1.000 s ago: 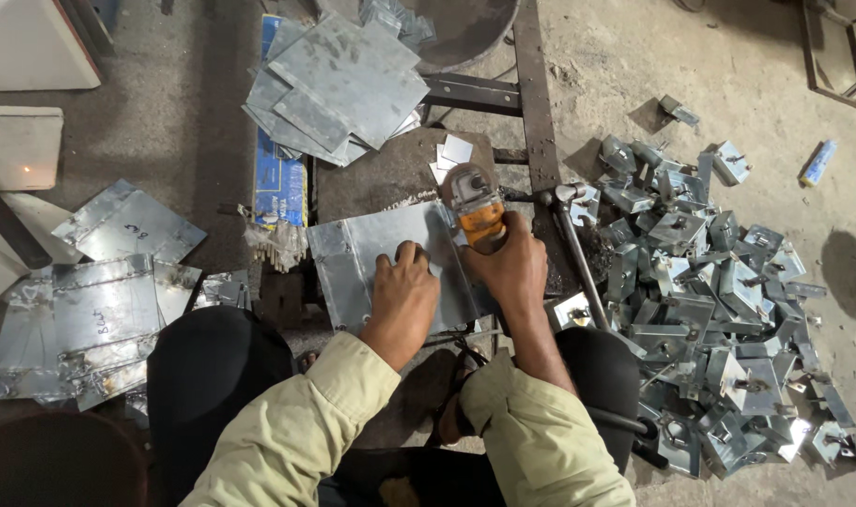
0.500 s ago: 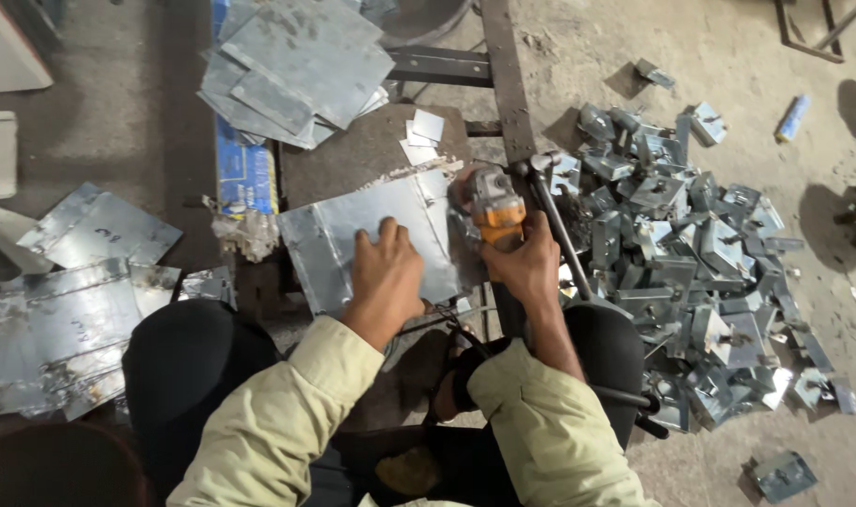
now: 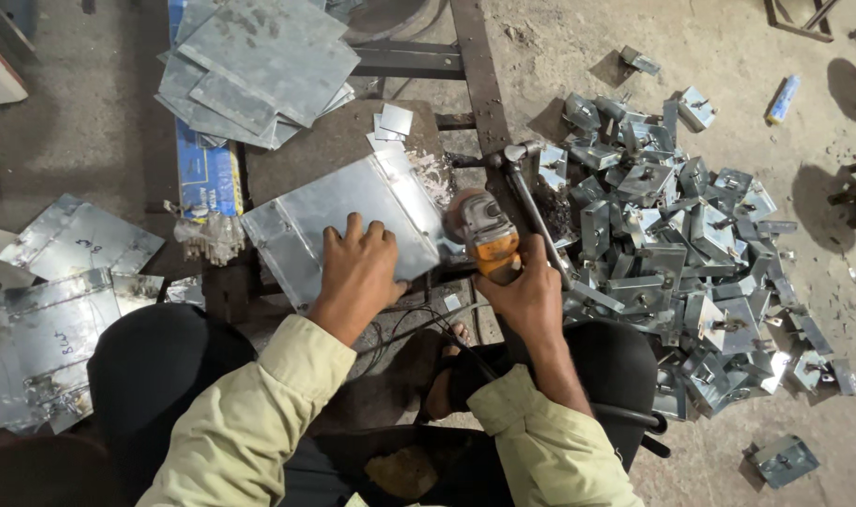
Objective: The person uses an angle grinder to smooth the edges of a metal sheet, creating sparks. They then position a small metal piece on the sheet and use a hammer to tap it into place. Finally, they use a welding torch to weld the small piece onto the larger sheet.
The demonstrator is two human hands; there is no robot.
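Note:
A flat galvanized metal sheet (image 3: 353,211) lies on a dark work block (image 3: 324,145) in front of me. My left hand (image 3: 357,272) presses flat on its near edge, fingers spread. My right hand (image 3: 526,296) grips the body of an orange angle grinder (image 3: 484,235), whose disc end sits at the sheet's right edge. A black cable (image 3: 418,324) runs from the grinder back toward my lap. Both my sleeves are pale yellow-green.
A heap of several bent metal brackets (image 3: 672,235) covers the ground to the right. Stacked cut sheets (image 3: 259,66) lie beyond the block, more sheets (image 3: 52,300) at the left. A dark steel beam (image 3: 479,66) runs away from me, with a metal lever (image 3: 531,197) beside the grinder.
My view has shifted, so everything sits lower in frame. The grinder has slid to the sheet's right edge; my left hand stays pressed on the sheet.

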